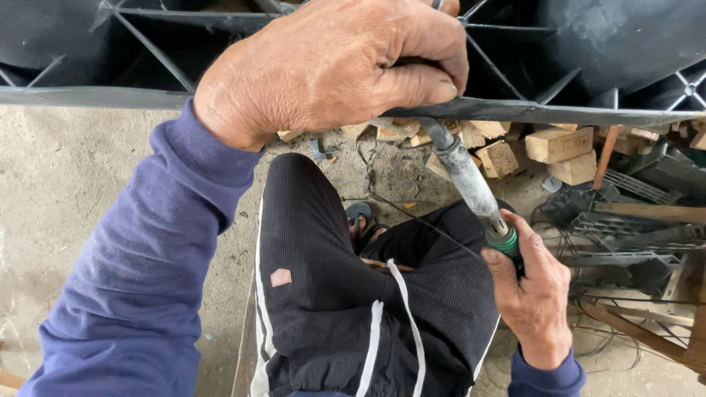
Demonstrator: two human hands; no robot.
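Pale wooden blocks (pixel 560 144) lie heaped on the dusty concrete floor (pixel 81 169). To the right, dark plastic crate pieces (pixel 625 235) and thin wires (pixel 588 312) tangle beside wooden slats (pixel 640 334). A sandal (pixel 359 215) rests near them.

Two hands show, the left hand (pixel 331 66) and the right hand (pixel 533 294), with one black ribbed panel (pixel 573 110), one grey-barrelled tool (pixel 467 180) and several wooden blocks (pixel 559 145).

packages: none seen | labels: one small pinkish patch (pixel 280 277), roughly six-sided, sewn on the black trousers (pixel 323 294) at the thigh; any marks on it can't be made out | signs: none seen | screens: none seen
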